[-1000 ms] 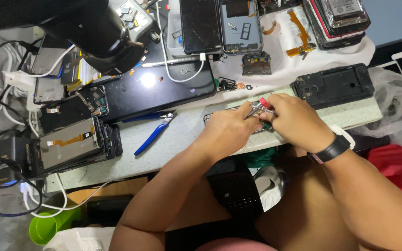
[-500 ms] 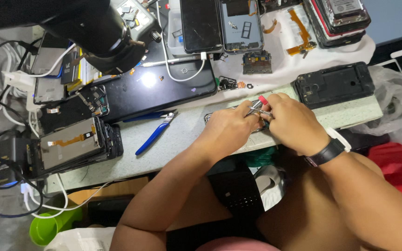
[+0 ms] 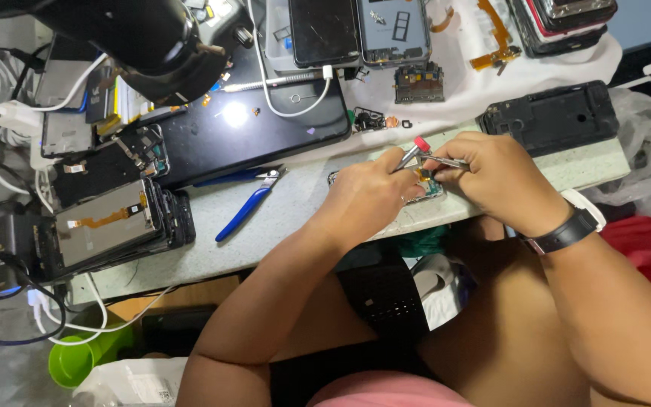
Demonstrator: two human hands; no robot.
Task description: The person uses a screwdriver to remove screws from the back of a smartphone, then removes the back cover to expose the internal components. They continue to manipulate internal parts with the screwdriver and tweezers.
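Note:
An opened phone (image 3: 425,188) lies at the near edge of the light workbench (image 3: 303,211), mostly hidden under both hands. My left hand (image 3: 367,196) rests on its left end and pinches a thin metal tool with a red cap (image 3: 414,151). Close beside it, my right hand (image 3: 495,181) grips metal tweezers (image 3: 446,161), their tips pointing left into the phone's exposed board. A black watch sits on my right wrist (image 3: 566,230).
Blue-handled pliers (image 3: 246,207) lie left of my hands. A dark tablet (image 3: 250,128), stacked phone screens (image 3: 103,222), a black phone frame (image 3: 548,117), loose parts and cables crowd the bench. A black microscope head (image 3: 145,38) hangs top left. A green cup (image 3: 77,362) stands below.
Both hands stay on the phone. My right hand has shifted slightly left toward the left hand, and the tweezers now point into the board.

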